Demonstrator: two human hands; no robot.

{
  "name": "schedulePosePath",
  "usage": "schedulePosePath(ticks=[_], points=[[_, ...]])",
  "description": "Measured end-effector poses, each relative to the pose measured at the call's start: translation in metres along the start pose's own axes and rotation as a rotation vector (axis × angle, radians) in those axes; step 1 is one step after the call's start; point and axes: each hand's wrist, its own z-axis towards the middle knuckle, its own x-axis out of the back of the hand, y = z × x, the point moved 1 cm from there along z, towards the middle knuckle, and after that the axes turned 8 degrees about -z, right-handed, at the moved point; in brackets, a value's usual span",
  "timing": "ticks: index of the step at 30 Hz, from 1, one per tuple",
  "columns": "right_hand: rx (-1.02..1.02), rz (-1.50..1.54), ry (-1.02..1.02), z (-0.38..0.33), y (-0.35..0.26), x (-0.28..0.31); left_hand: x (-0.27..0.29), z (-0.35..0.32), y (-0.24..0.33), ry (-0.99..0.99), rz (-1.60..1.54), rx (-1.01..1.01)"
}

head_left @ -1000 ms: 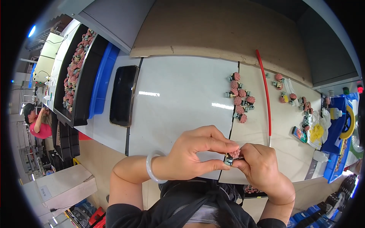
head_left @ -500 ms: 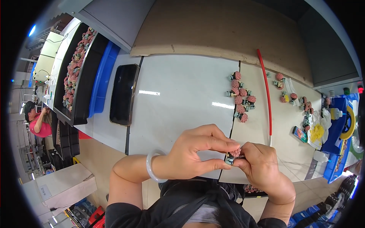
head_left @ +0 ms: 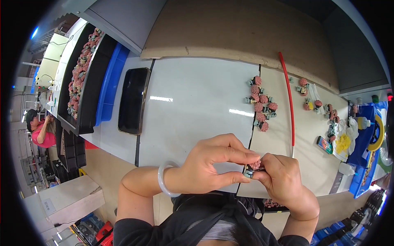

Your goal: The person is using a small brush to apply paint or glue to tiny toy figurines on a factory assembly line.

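Observation:
Near the table's front edge, my left hand [head_left: 211,164] pinches a small figurine [head_left: 255,165] between thumb and fingers. The figurine has pink, bumpy hair, and a pale blue part shows at its lower end. My right hand [head_left: 284,176] is closed against the figurine's right side, thumb and forefinger pressed together. A thin dark sliver shows at those fingertips; what they grip is mostly hidden. Beyond my hands, a cluster of similar figurines [head_left: 259,105] lies on the white table [head_left: 197,110].
A long red rod [head_left: 287,94] lies right of the cluster. Farther right are more figurines [head_left: 303,83], a yellow-stained tissue [head_left: 342,143], a squeeze bottle [head_left: 347,168] and a blue bin [head_left: 361,180]. At left are a phone [head_left: 134,100] and a black tray [head_left: 88,102] of figurines; a co-worker [head_left: 41,131] sits beyond.
My hands and the figurine stay in nearly the same place and grip. The view has shifted very slightly.

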Motion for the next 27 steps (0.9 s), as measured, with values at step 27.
schedulePosePath(ticks=[27], points=[[0.056,-0.040,0.092,0.0020,-0.0003,-0.0034,0.0016,-0.0028,0.0003,-0.014,0.066,0.012]])
